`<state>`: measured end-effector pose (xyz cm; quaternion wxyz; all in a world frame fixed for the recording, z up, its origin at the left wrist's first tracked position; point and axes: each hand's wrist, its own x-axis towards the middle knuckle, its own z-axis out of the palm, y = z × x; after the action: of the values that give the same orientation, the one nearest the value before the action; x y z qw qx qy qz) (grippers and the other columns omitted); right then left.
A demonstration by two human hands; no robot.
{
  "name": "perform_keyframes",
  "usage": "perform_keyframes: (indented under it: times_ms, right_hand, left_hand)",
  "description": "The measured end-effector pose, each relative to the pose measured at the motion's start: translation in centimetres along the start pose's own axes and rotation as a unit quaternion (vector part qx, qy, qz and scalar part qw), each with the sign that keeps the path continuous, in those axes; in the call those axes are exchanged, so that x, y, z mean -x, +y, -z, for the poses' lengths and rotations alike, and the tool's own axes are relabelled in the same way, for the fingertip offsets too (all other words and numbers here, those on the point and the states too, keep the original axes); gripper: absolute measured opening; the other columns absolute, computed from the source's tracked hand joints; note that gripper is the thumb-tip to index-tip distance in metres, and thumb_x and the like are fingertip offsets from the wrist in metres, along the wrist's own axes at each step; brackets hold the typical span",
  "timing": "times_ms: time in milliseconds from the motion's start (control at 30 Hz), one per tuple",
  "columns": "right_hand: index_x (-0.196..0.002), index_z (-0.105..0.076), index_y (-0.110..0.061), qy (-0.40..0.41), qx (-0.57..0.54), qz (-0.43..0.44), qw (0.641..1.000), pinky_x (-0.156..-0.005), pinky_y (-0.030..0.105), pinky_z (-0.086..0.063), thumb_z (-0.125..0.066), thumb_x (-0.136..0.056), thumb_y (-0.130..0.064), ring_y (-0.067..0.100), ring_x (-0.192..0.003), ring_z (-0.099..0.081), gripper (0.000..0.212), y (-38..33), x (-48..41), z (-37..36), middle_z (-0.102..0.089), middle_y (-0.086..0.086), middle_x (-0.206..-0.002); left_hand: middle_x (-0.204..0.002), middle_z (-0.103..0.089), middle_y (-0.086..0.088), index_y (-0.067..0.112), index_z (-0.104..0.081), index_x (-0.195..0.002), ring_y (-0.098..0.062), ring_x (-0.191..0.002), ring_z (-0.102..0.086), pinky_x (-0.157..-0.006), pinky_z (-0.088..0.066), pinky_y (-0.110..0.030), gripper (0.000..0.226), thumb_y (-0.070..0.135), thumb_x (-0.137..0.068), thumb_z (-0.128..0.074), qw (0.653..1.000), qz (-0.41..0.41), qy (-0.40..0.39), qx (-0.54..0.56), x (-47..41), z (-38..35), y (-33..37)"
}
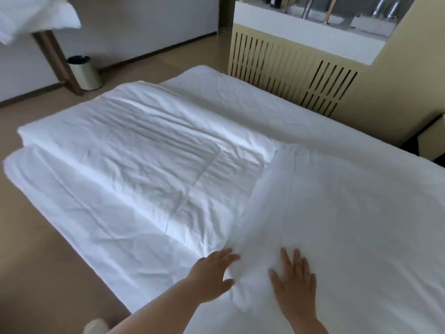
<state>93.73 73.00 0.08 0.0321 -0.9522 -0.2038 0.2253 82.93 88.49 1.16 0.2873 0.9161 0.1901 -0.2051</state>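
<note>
1. The right hand (294,279) lies palm down on the white sheet (337,208) at about 6 o'clock in the view. Its fingers (298,259) are straight and fanned apart, with the thumb splayed out toward 9 o'clock. It presses flat and grasps nothing.
2. The left hand (213,273) sits just beside it, toward 7 o'clock, at the sheet's raised, rumpled edge. Its fingers (228,254) are stretched out and only slightly parted, pointing toward 1 o'clock, and the thumb stands off below them. A bulge of sheet rises between thumb and fingers. The hand touches this ridge with straight fingers rather than closing round it.
3. The two hands are near each other but apart, with a crumpled hump of cloth between them.
4. The white sheet covers the bed from 6 o'clock up through the centre to 3 o'clock. Its free edge runs diagonally from the left hand toward the middle of the frame.
5. That edge overlaps the folded duvet (125,155), which lies in stacked layers on the bed at 9 to 10 o'clock.
6. A bare strip of quilted mattress pad (216,85) shows at 12 o'clock, beyond the duvet.
7. On the floor at 11 o'clock stands a pale waste bin (84,73). A slatted cabinet (284,66) stands at 1 o'clock, and a dark bedside table (427,138) at 3 o'clock.
</note>
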Motion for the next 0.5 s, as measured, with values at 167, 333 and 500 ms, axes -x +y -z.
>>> perform_keyframes:
  times_ms: [167,333,500]
  right_hand:
    - [-0.142,-0.031,-0.014,0.106,-0.005,-0.037,0.994,-0.106,0.059,-0.022,-0.026,-0.086,-0.045,0.036,-0.134,-0.034,0.063,-10.5,-0.9,-1.4,-0.031,0.016,-0.148]
    - [-0.142,-0.031,-0.013,0.046,0.058,0.048,0.996,-0.091,0.059,-0.042,-0.006,-0.088,-0.06,0.029,-0.118,-0.056,0.075,-27.9,-2.7,-4.4,-0.05,0.018,-0.134]
    - [-0.145,0.016,-0.021,-0.059,0.038,0.127,0.989,-0.116,0.037,-0.002,-0.025,-0.097,-0.046,0.017,-0.145,0.003,0.068,-45.3,-4.9,-7.7,0.013,0.002,-0.156]
  left_hand:
    - [-0.15,-0.025,0.012,0.034,-0.022,-0.144,-0.01,-0.136,-0.03,-0.11,-0.027,-0.026,0.053,0.037,-0.095,-0.041,0.992,0.036,-0.012,0.12,2.8,3.6,-10.7]
    - [-0.147,-0.031,0.015,0.034,-0.025,-0.142,-0.004,-0.134,-0.031,-0.108,-0.025,-0.018,0.047,0.034,-0.097,-0.037,0.978,0.11,0.059,0.165,6.7,9.4,-27.4]
    - [-0.149,-0.027,0.012,0.031,-0.016,-0.145,-0.006,-0.136,-0.028,-0.108,-0.025,-0.021,0.049,0.034,-0.099,-0.034,0.956,0.199,0.113,0.183,8.5,16.1,-41.9]
